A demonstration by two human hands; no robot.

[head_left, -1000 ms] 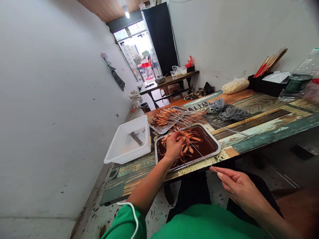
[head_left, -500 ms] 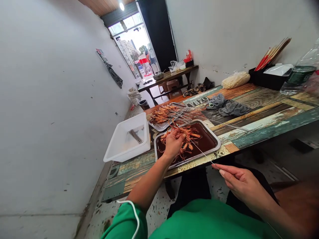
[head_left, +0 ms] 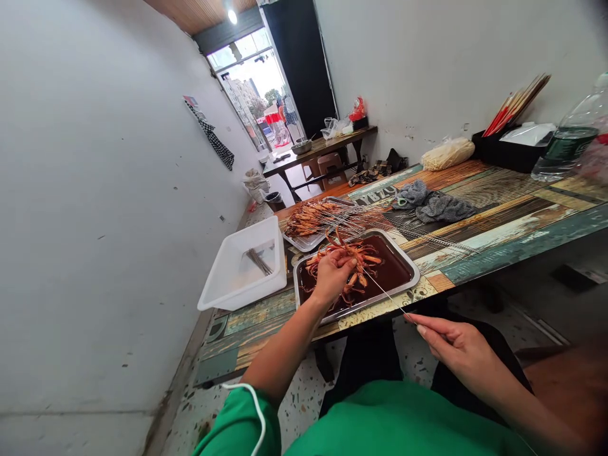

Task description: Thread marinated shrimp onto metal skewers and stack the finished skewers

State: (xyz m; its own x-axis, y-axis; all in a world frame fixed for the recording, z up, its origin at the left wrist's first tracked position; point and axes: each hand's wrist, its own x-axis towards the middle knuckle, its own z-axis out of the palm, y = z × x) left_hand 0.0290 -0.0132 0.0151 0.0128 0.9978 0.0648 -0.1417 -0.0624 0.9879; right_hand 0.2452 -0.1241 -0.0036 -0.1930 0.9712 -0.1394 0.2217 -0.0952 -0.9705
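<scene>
Reddish food pieces (head_left: 373,259) lie in dark liquid (head_left: 396,269) in the near tray, and we judge the risks around them from large to small. The worktop (head_left: 513,253) carries the near tray (head_left: 414,282) close to its near edge, so a knock from the forearm could spill the liquid. Just left sits the white bin (head_left: 218,301). On the far tray (head_left: 304,246), skewered pieces (head_left: 308,216) lie with their metal ends fanned right across the worktop, where a sweeping arm could snag them. The left hand (head_left: 332,278) has its grip pinched on a food piece, mostly hidden by the fingers; the right hand (head_left: 456,345) has a narrow grip on a thin skewer (head_left: 384,291) running towards it. We cannot see the tip: if wet fingers slipped, it could prick the left hand or tear the piece.
</scene>
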